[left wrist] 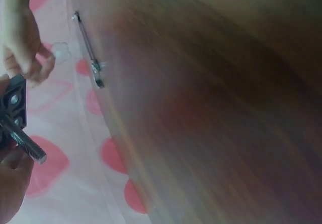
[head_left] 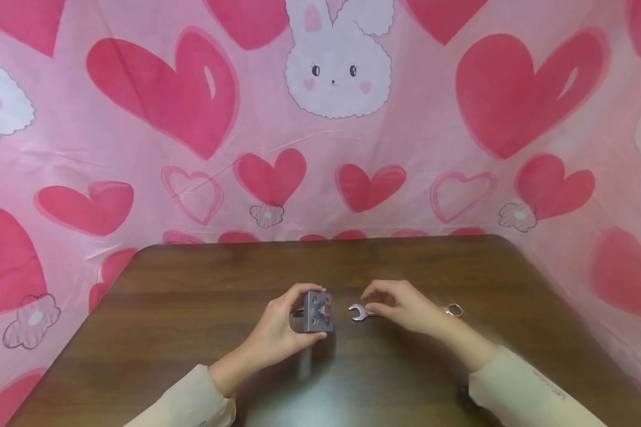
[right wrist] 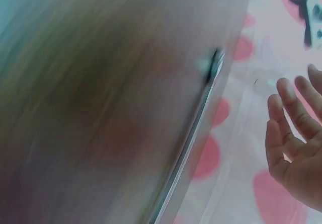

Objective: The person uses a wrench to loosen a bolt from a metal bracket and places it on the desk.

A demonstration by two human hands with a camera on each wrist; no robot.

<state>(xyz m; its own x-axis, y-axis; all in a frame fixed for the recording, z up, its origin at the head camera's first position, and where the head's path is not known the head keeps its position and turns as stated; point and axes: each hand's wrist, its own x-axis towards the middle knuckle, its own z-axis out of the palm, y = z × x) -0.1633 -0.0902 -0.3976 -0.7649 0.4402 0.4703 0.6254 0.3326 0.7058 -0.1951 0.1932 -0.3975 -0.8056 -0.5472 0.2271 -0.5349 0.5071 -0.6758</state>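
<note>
My left hand (head_left: pixel 278 332) grips a dark grey square block (head_left: pixel 315 320) by its top and bottom edges, between fingers and thumb. Holes show near the corners of its face, with a reddish round part at the centre. In the left wrist view a threaded bolt (left wrist: pixel 27 144) juts out from the block. A silver combination wrench (head_left: pixel 358 312) lies on the table, its open end toward the block. Above the wrench hovers my right hand (head_left: pixel 406 305), which hides the middle of the shank. The right wrist view shows that hand's fingers (right wrist: pixel 294 108) apart and loosely bent, holding nothing.
The brown wooden table (head_left: pixel 192 284) has its far edge close to a pink cloth (head_left: pixel 326 136) printed with hearts and rabbits. A small dark object (head_left: pixel 467 397), partly hidden by the right sleeve, sits near the front right.
</note>
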